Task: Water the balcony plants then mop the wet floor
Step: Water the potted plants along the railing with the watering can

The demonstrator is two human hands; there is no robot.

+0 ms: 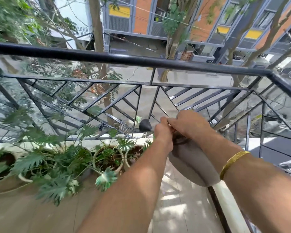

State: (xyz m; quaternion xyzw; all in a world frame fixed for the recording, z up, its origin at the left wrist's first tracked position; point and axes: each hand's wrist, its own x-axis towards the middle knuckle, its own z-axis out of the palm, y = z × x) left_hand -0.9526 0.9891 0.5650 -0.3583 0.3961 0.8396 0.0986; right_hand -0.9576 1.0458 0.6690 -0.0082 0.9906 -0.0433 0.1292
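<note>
Grey plastic watering can (194, 163), held out over a tiled balcony floor (173, 204), tipped toward a row of potted plants (57, 165) along the foot of a black metal railing (141, 62). Both hands bunched together at the top of the can: left hand (164, 132) closed in a fist over what looks like the handle, right hand (189, 122) laid over and just beyond it, fingers (171, 121) curled tight on the same spot. Handle itself almost wholly hidden under the two hands; only a dark curved sliver visible beneath them. Spout mostly covered too, with a dark rounded rose head (145, 125) poking out to the left of the knuckles, near the pale pot (107, 159) and the smaller pot (134, 154) beside it. Any stream of water impossible to make out. Gold bangle (232, 163) on the right wrist. Can's lower body partly masked by the right forearm, its base meeting a pale ledge (228, 204) at lower right; touching or merely overlapping, unclear. Leaves at left smeared by motion blur, leftmost pots cut off by the frame edge. Street, tree trunks and an orange-and-grey building (175, 17) seen beyond the railing's glass panels.
</note>
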